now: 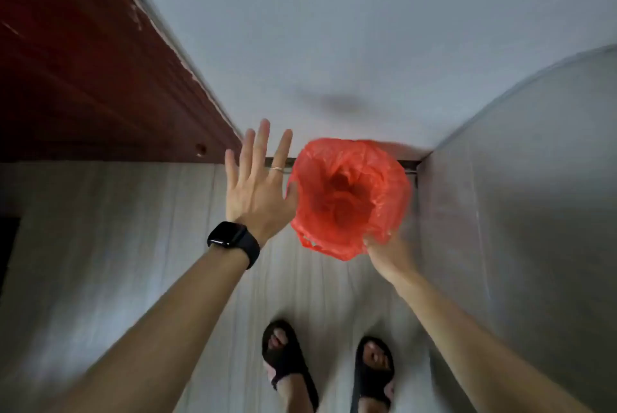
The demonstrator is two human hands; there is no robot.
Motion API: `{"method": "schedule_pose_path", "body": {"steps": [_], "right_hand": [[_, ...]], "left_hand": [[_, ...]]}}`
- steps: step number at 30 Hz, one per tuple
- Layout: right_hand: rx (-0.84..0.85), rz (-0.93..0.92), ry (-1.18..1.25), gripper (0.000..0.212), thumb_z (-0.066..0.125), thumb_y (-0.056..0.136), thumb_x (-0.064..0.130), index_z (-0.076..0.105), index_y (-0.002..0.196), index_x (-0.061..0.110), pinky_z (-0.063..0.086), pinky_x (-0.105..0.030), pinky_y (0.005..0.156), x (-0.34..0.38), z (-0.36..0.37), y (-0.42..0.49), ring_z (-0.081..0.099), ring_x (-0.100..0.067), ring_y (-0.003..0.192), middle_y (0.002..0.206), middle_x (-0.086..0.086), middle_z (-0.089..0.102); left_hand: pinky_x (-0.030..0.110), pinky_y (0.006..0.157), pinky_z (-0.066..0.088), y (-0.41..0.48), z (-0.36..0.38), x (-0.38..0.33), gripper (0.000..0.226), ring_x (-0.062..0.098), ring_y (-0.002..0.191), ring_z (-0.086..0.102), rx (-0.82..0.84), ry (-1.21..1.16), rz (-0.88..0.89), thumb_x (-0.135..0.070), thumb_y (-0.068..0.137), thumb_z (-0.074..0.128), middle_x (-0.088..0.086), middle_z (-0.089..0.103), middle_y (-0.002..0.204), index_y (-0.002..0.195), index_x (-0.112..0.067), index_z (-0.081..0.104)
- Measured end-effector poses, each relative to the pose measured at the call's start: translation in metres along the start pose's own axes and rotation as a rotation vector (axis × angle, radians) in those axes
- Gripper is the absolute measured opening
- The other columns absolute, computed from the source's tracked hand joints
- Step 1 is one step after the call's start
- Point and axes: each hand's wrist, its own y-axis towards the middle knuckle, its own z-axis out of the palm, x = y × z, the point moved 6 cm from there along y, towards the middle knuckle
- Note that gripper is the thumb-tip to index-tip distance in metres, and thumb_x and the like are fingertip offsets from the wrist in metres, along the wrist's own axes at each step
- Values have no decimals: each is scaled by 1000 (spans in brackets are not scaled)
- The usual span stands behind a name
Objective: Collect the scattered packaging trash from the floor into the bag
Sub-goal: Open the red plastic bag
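Forearms (187,305) reach out over a pale wood-grain floor (133,245). The left hand (257,192) is spread wide and holds nothing, its thumb just beside the rim of a red plastic bag (347,199). A thin ring (277,169) sits on one finger, and a black watch (230,235) with a dark screen on the wrist. The right hand (387,255), blurred, grips the bag's lower edge, holding it in the air with its mouth gaping toward the camera.

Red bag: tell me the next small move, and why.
Probably close the left hand on the red bag's left rim to steady its mouth. The right hand, blurred, grips only the lower right edge, while the left hand is open, fingers spread, right beside the bag.
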Motion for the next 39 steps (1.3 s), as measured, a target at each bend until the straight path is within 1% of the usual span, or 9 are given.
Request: {"method": "schedule_pose_path", "body": {"steps": [3,7,12,17,21,26,31,35,39], "right_hand": [[-116,208,216,76,67,84,45,38,139,2,46,-41,100,-20,26,53,58,-37,120,133,-22,58],[-201,353,239,69,62,89,26,22,138,-2,49,-49,97,-28,48,97,59,-46,113,128,-31,56],[-259,321,130,47,54,87,6,35,130,2,45,-45,95,-32,38,103,57,-47,114,125,-32,57],[-241,280,47,44,54,86,7,41,128,5,47,-43,92,-15,5,54,58,-47,112,122,-30,59],[-188,187,-58,39,54,88,10,42,124,7,46,-43,92,27,-35,-26,58,-47,110,120,-27,60],[-81,-87,-178,32,57,89,20,48,120,18,44,-36,82,119,-80,-153,63,-39,106,111,-15,66],[51,-402,-330,29,55,89,28,48,117,25,49,-39,79,207,-97,-282,65,-36,97,99,-8,68],[182,-645,-424,27,55,92,31,49,116,21,50,-40,83,250,-94,-405,65,-36,99,104,-10,70],[314,-858,-486,28,60,92,26,53,117,17,45,-38,84,263,-76,-511,63,-35,105,111,-10,70]], "left_hand": [[62,117,8,45,43,7,83,32,151,0,-89,71,89,-44,89,53,7,-2,165,158,-27,9],[64,116,9,96,86,24,89,33,151,-4,-122,212,101,-40,87,52,9,-7,164,158,-25,0],[66,116,7,104,103,27,92,36,150,-5,-126,228,85,-35,85,54,11,-7,164,157,-26,-2],[57,119,9,82,77,21,91,26,152,0,80,23,78,-23,83,52,1,-11,164,157,-27,0],[47,119,22,36,24,34,70,26,147,22,309,-191,-201,-31,92,49,5,18,161,155,-20,21],[41,90,52,-64,-71,77,58,27,108,57,500,-451,-525,-45,73,38,2,56,125,127,-27,50],[35,78,54,-169,-225,103,62,29,98,62,329,-610,-835,-35,76,47,7,58,121,137,-22,47],[29,75,47,-291,-338,107,63,27,99,62,10,-745,-1141,-32,82,57,5,59,128,141,-15,43],[32,89,46,-425,-406,80,64,29,116,57,-255,-924,-1424,-31,91,63,6,55,131,147,-16,35]]}}
